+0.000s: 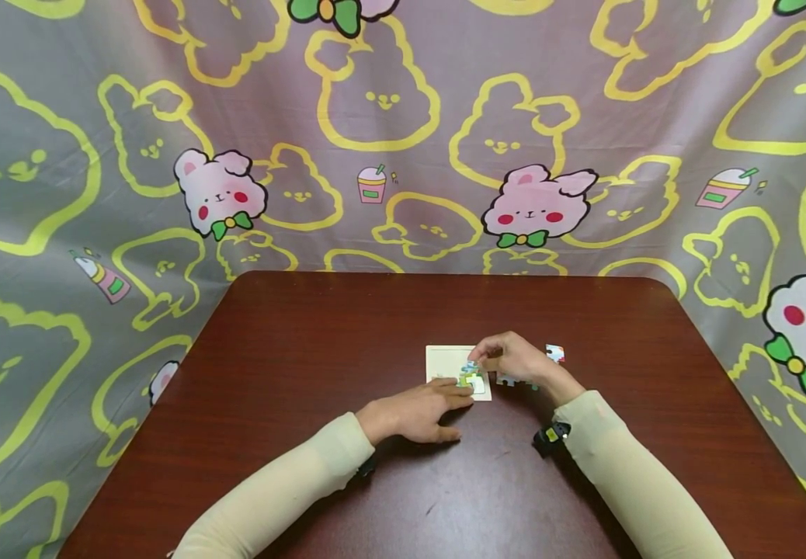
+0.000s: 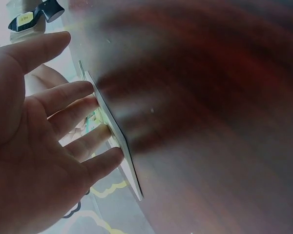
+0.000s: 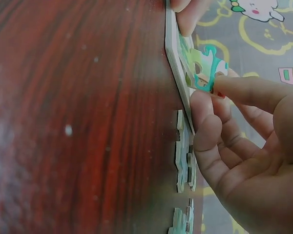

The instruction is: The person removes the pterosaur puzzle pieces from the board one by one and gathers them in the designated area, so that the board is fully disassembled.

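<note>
A pale puzzle board [image 1: 445, 359] lies flat near the middle of the table, with green and white puzzle pieces [image 1: 474, 383] on its right part. My left hand [image 1: 417, 411] lies across the board's near left edge; its fingers are extended, and in the left wrist view the fingertips [image 2: 116, 155] touch the board. Between thumb and fingers my right hand [image 1: 515, 357] pinches a puzzle piece [image 3: 210, 68] coloured green, teal and white, tilted above the board's right side. Part of the board is hidden under both hands.
Loose puzzle pieces [image 3: 181, 156] lie just right of the board, partly behind the right hand. Another loose piece [image 1: 554, 352] lies farther right. The brown table [image 1: 319, 326] ends at a patterned curtain [image 1: 417, 116] behind.
</note>
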Tool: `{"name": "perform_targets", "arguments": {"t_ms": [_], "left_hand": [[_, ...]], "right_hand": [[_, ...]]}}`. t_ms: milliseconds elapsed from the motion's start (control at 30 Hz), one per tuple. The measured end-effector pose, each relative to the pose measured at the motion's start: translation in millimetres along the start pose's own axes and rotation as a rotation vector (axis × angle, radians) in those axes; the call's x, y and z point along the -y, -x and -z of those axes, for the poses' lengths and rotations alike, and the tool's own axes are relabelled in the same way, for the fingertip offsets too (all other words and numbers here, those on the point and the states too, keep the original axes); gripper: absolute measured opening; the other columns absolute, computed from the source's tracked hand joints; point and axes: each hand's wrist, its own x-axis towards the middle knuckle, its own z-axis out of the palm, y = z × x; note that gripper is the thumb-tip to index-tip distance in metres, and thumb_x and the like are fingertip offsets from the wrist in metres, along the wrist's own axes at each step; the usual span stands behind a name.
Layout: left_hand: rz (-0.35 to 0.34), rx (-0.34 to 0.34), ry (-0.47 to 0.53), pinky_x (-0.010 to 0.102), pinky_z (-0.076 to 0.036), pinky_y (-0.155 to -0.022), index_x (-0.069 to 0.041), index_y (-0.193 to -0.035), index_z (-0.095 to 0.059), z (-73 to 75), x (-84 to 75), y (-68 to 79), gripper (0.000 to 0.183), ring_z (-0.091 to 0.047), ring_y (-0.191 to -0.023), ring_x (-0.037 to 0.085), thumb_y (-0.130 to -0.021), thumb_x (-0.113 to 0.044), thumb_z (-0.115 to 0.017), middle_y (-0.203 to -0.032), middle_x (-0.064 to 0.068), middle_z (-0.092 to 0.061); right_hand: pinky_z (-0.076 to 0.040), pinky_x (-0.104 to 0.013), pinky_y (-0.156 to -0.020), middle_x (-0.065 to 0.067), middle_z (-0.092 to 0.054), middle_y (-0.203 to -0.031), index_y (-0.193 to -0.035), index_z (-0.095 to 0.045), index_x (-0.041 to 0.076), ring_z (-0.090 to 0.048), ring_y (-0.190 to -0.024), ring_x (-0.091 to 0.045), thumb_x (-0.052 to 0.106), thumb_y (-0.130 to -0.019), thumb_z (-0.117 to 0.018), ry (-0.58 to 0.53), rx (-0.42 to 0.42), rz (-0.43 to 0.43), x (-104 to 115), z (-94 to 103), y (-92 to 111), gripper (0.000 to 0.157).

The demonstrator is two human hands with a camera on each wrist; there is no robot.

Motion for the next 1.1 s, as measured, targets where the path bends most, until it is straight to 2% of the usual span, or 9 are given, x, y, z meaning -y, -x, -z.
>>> {"name": "perform_targets", "arguments": {"t_ms": [367, 800, 1100], "left_hand": [[0.012, 0.005, 0.000, 0.036, -0.023, -0.126, -0.011, -0.151, -0.045, -0.4, -2.3, 1.3, 0.064, -0.030, -0.152, 0.028, -0.096, -0.038, -0.063, -0.160, -0.001, -0.039], [0.008, -0.007, -0.014, 0.037, -0.025, -0.125, -0.011, -0.150, -0.046, -1.5, -1.5, 0.1, 0.065, -0.032, -0.151, 0.028, -0.093, -0.036, -0.065, -0.160, -0.001, -0.040], [0.009, 0.001, -0.018, 0.037, -0.023, -0.126, -0.011, -0.151, -0.045, -2.7, -1.2, -1.0, 0.064, -0.031, -0.151, 0.027, -0.094, -0.036, -0.064, -0.160, -0.001, -0.040]], "right_hand": [[-0.047, -0.028, -0.055, -0.007, -0.075, -0.087, -0.102, -0.076, 0.008, -0.059, -0.064, -0.016, 0.004, -0.092, -0.064, 0.010, -0.026, -0.019, 0.8, -0.6, -1.4, 0.016], [-0.046, -0.027, -0.056, -0.007, -0.068, -0.084, -0.100, -0.075, 0.007, -0.055, -0.068, -0.018, 0.002, -0.091, -0.066, -0.022, 0.005, 0.011, -2.3, 1.1, -2.9, 0.014], [-0.052, -0.031, -0.068, -0.008, -0.075, -0.095, -0.103, -0.076, 0.009, -0.064, -0.078, -0.016, 0.004, -0.094, -0.062, 0.012, 0.008, -0.005, -2.6, 1.4, -3.1, 0.017]]}}
